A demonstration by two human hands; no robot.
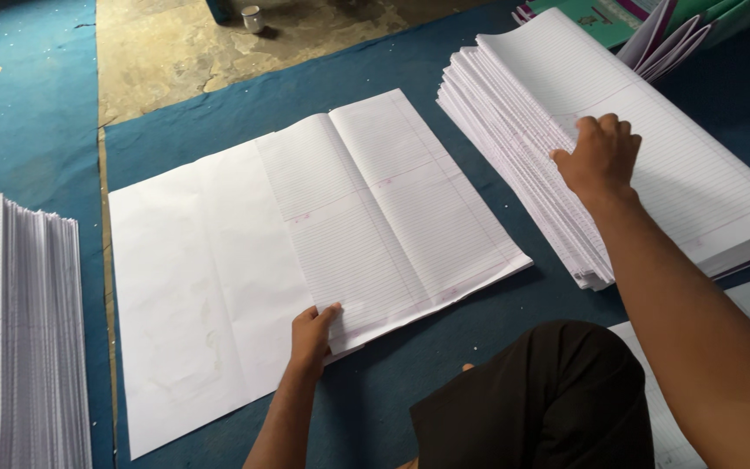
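Down on the blue floor mat [479, 347], the left hand [312, 334] presses its fingers flat on the near edge of a folded set of white ruled paper sheets [392, 217], thumb tucked at the edge, pinning rather than gripping. That set lies on a large plain white sheet [193, 287] spread over the mat. The right hand [599, 156] reaches out to a tall stack of white ruled sheets [696, 165] at the right, fingertips curled onto its top sheet near the left edge. Another thick white stack with printed drawings [19, 339] stands at the far left. 1 small white cup [253, 17] sits on bare floor beyond.
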